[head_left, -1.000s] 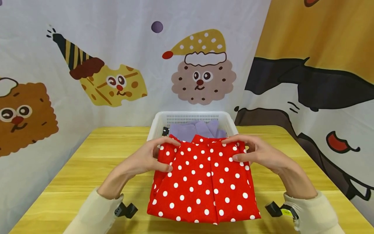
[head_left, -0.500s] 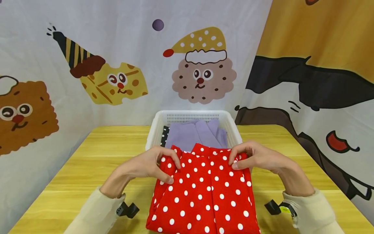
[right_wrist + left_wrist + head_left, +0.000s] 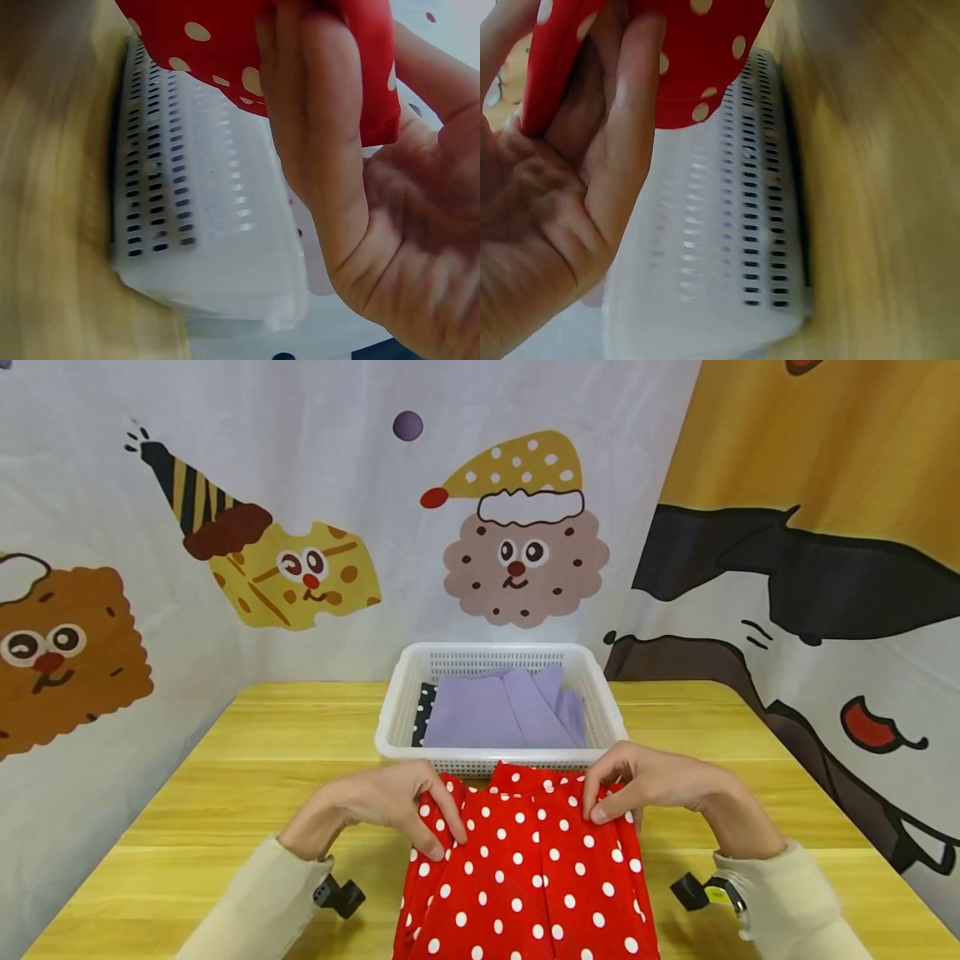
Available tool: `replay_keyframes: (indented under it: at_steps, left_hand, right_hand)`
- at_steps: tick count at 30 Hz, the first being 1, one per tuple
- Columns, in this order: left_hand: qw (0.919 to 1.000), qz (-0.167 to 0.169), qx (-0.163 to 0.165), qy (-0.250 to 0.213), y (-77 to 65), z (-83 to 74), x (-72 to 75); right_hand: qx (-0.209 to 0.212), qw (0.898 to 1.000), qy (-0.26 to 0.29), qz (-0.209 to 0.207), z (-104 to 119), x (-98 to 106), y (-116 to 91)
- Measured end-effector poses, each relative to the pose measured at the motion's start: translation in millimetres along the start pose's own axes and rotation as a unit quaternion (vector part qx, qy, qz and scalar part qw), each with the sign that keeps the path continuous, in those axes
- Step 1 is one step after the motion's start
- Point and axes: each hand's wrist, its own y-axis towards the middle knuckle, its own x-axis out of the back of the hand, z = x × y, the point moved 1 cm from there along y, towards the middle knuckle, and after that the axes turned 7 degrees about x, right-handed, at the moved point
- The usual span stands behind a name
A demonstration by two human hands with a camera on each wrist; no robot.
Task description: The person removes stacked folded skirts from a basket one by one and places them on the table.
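A folded red garment with white polka dots [image 3: 525, 877] hangs in front of me in the head view, its lower part cut off by the frame's bottom edge. My left hand [image 3: 386, 797] holds its upper left corner, thumb in front. At the upper right corner my right hand [image 3: 667, 781] pinches the cloth between thumb and fingers. Both wrist views show the cloth caught between thumb and fingers, with several fingers behind it. Just beyond the garment stands a white perforated basket [image 3: 487, 754]. Folded lilac clothing [image 3: 480, 710] lies in it, beside a black piece with white dots [image 3: 422, 714].
The wooden table [image 3: 225, 777] extends to both sides of the basket. Behind it hangs a white curtain [image 3: 322, 452] printed with cartoon food. Each wrist carries a small black camera, such as the left wrist camera [image 3: 341, 896].
Both hands have drawn the red garment down and toward me, away from the basket. The basket's front rim and more of the lilac clothing have come into sight.
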Motion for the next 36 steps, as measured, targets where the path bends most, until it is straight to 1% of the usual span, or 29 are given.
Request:
replay_keyframes:
  at_steps: [4,9,12,16,20,26,32,36]
  left_hand:
    - [0.9999,0.013,0.009,0.0,5.6,10.5,1.7]
    - [0.9995,0.012,0.03,-0.003,9.8,21.7,4.0]
    - [0.999,0.003,0.045,0.0,11.9,25.8,4.8]
    - [0.9966,-0.019,0.08,-0.002,13.6,28.9,4.9]
    - [0.9939,-0.031,0.106,-0.004,13.4,31.4,4.3]
    - [0.9904,-0.041,0.131,0.02,12.6,36.7,4.7]
    - [0.9861,-0.053,0.148,0.052,13.7,41.2,5.7]
    - [0.9834,-0.056,0.163,0.057,14.5,43.1,6.9]
  right_hand:
    - [-0.008,1.0,0.0,0.01,-9,-1,5]
    - [-0.03,0.999,-0.024,0.005,-20,0,9]
    - [-0.042,0.999,-0.033,0.003,-26,1,12]
    - [-0.056,0.998,-0.041,-0.002,-31,0,14]
    - [-0.074,0.995,-0.062,0.001,-33,-3,16]
    - [-0.079,0.99,-0.115,0.013,-38,-7,17]
    - [-0.091,0.987,-0.131,0.01,-45,-7,19]
    - [-0.084,0.984,-0.155,0.015,-46,-6,20]
